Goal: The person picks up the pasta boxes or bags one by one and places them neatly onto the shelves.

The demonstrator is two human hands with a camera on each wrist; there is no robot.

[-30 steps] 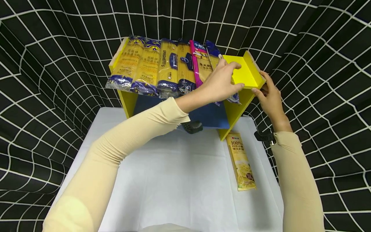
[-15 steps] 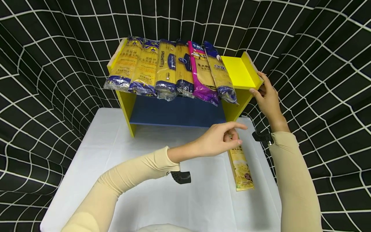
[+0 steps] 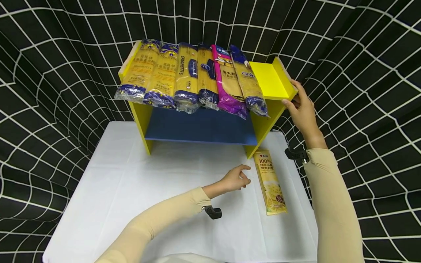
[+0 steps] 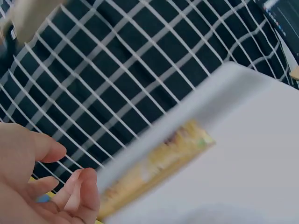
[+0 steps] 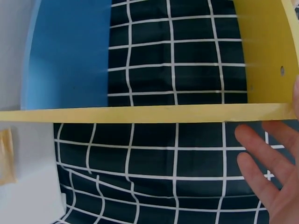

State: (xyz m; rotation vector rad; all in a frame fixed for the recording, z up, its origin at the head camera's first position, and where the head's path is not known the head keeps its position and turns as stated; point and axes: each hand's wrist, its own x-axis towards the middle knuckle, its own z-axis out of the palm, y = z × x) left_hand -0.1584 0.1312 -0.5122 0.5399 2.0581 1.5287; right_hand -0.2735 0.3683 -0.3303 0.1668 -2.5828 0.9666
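My left hand (image 3: pixel 235 178) hovers over the white table, fingers loosely bent and holding nothing. Just right of it lies a yellow pasta pack (image 3: pixel 271 184), blurred in the left wrist view beyond my left hand (image 4: pixel 51 179). My right hand (image 3: pixel 303 111) grips the upper right corner of a yellow and blue shelf (image 3: pixel 274 82), thumb at the front and fingers along the outer side. In the right wrist view, the fingers of my right hand (image 5: pixel 275 168) sit beside the yellow side panel (image 5: pixel 154 113); the thumb is mostly cut off.
Several spaghetti packs lie side by side on the top tier, from a blue-ended pack (image 3: pixel 136 71) at the left to a blue and clear one (image 3: pixel 249 80) near the right. A blue lower board (image 3: pixel 200 126) sits beneath. Black gridded cloth (image 3: pixel 65 73) surrounds the white table (image 3: pixel 148 175).
My left hand has come away from the rightmost blue-ended spaghetti pack, down and toward me to beside the yellow pasta pack. My right hand stays on the shelf corner.
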